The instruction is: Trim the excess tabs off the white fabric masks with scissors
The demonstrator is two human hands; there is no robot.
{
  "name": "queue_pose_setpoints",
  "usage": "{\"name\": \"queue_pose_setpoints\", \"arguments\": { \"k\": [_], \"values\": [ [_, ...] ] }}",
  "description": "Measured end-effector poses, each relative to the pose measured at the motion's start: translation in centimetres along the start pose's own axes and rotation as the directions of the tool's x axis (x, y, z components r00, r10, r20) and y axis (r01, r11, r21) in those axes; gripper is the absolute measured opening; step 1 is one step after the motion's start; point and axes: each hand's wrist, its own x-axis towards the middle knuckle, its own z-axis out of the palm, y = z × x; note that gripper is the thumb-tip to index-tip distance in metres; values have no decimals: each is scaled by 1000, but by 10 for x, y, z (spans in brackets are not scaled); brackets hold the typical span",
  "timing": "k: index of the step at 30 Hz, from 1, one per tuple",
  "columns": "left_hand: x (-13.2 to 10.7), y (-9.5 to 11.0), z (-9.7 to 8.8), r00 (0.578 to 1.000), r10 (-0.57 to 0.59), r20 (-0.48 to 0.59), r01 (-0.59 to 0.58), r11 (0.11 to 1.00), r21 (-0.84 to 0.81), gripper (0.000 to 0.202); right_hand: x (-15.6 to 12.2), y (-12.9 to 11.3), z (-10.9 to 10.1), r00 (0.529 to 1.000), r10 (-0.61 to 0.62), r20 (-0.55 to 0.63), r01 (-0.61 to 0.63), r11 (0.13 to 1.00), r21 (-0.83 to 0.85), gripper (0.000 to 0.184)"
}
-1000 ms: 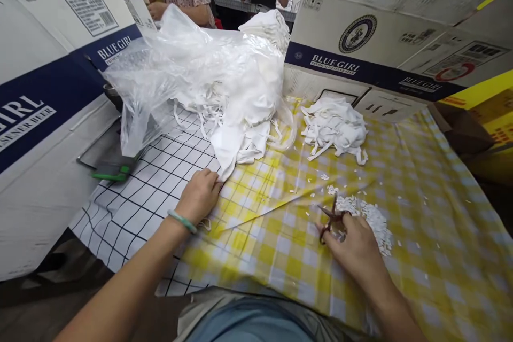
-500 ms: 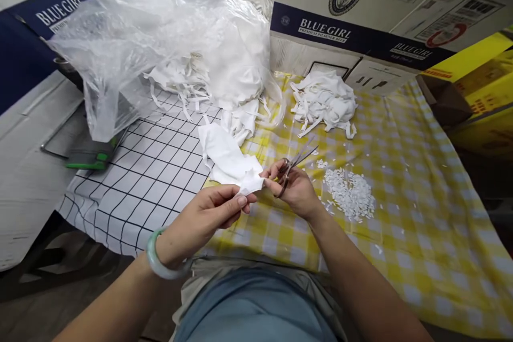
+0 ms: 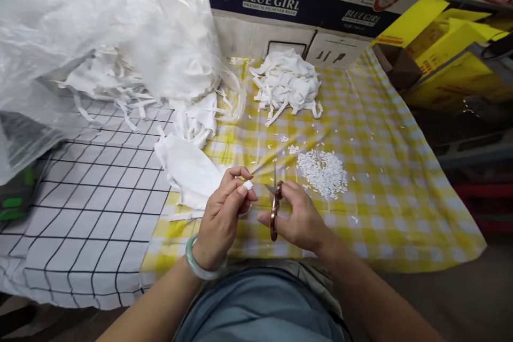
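Note:
My left hand (image 3: 222, 219), with a pale green bangle on the wrist, pinches the corner of a white cloth piece (image 3: 188, 168) that trails left over the table. My right hand (image 3: 298, 219) grips small brown-handled scissors (image 3: 274, 208), blades pointing up toward the pinched corner. Both hands are over the near edge of the yellow checked tablecloth (image 3: 380, 181). A small heap of white snippets (image 3: 323, 171) lies just beyond my right hand.
A large clear plastic bag (image 3: 80, 37) of white cloth pieces fills the left. A pile of white strips (image 3: 286, 83) lies at the back, before a Blue Girl carton (image 3: 288, 5). A black-grid cloth (image 3: 80, 203) covers the left side. Yellow boxes (image 3: 449, 59) stand at right.
My left hand pulled a white piece from the pile toward me. My right hand lifted the scissors off the table and brought them to the piece's corner. The view tilted down and right.

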Motion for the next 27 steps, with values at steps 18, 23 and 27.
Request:
{"name": "queue_pose_setpoints", "arguments": {
  "k": [18, 23, 27],
  "values": [
    [0, -21, 15, 997, 55, 55, -63, 988, 141, 28, -12, 13, -12, 986, -15, 166, 29, 996, -84, 30],
    [-2, -26, 12, 996, 47, 69, -57, 987, 150, 27, -11, 13, -11, 986, -31, 163, 43, 997, -68, 32],
    [-3, -28, 11, 994, 58, 88, -72, 985, 160, 28, -11, 13, -10, 989, -42, 140, 53, 996, -77, 33]
  ]
}}
